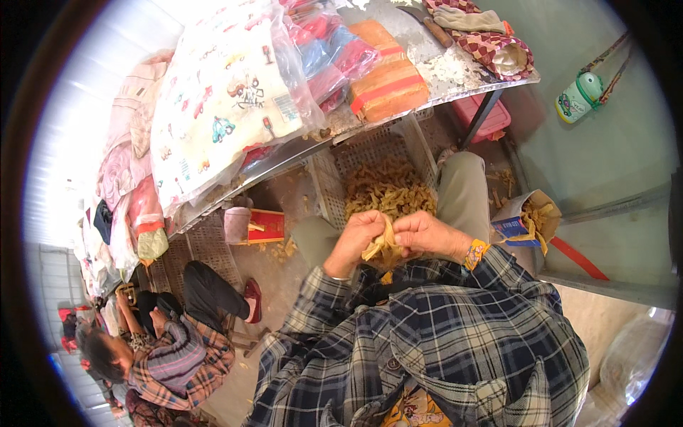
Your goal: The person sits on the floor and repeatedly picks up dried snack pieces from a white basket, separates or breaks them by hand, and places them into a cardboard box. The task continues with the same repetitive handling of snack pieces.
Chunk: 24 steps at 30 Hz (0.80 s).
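Note:
My left hand point(356, 239) and my right hand point(431, 235) are close together in front of my torso. Between them is a pale yellow, dried, husk-like strip point(382, 246). The left fingers pinch one side of it; the right thumb and fingertips grip its other side, partly hiding it. Just beyond my hands, a perforated plastic crate point(326, 184) stands on the floor between my knees. Many twisted, brownish-yellow dried pieces point(392, 184) fill its near part; I cannot tell exactly what they are.
A cardboard box point(504, 224) of dried scraps stands right of my leg. Ahead is a metal-edged table point(437, 99) with bagged fabric point(224, 96), an orange wrapped block point(389, 74) and a knife point(435, 29). A red box point(267, 225) lies left. Another person point(176, 352) sits at lower left.

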Available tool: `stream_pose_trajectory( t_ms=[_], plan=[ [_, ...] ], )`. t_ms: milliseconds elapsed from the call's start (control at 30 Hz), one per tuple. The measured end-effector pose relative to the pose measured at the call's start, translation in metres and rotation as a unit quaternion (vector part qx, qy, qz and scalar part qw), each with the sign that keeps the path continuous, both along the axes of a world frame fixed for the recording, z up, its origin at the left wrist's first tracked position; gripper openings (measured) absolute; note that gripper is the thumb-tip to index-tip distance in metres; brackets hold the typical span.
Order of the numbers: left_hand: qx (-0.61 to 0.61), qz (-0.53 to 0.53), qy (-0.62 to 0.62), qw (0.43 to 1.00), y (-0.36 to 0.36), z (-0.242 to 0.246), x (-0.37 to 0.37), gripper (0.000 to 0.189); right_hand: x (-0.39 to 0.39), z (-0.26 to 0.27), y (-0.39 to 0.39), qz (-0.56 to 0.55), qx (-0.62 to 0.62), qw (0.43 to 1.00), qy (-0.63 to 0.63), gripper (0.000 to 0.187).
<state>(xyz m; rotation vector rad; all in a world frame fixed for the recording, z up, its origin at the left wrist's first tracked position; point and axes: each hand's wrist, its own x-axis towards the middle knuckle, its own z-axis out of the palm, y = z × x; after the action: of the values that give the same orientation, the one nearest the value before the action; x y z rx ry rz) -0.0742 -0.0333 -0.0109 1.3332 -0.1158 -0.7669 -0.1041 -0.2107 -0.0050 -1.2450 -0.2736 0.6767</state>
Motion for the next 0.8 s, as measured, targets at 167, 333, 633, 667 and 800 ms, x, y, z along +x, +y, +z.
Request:
stream_pose_trajectory(
  t_ms=[167, 333, 633, 667, 800],
  plan=[
    [0.087, -0.097, 0.128, 0.983, 0.011, 0.031, 0.008, 0.025, 0.013, 0.001, 0.006, -0.06, -0.124, 0.971, -0.197, 0.009],
    [0.014, -0.001, 0.098, 0.995, 0.032, 0.031, 0.001, 0.032, 0.051, -0.028, -0.048, -0.317, -0.074, 0.938, -0.116, 0.015],
    [-0.059, 0.048, 0.082, 0.994, 0.006, 0.042, 0.023, 0.027, 0.055, 0.01, -0.058, -0.047, -0.11, 0.99, -0.077, 0.04],
    [-0.073, 0.036, 0.066, 0.995, 0.002, 0.045, 0.028, 0.025, 0.056, 0.015, -0.052, -0.037, -0.086, 0.992, -0.086, 0.049],
    [0.051, 0.038, -0.073, 0.995, 0.003, 0.058, 0.043, 0.021, 0.058, 0.028, -0.054, -0.088, -0.035, 0.992, -0.089, 0.033]
  ],
)
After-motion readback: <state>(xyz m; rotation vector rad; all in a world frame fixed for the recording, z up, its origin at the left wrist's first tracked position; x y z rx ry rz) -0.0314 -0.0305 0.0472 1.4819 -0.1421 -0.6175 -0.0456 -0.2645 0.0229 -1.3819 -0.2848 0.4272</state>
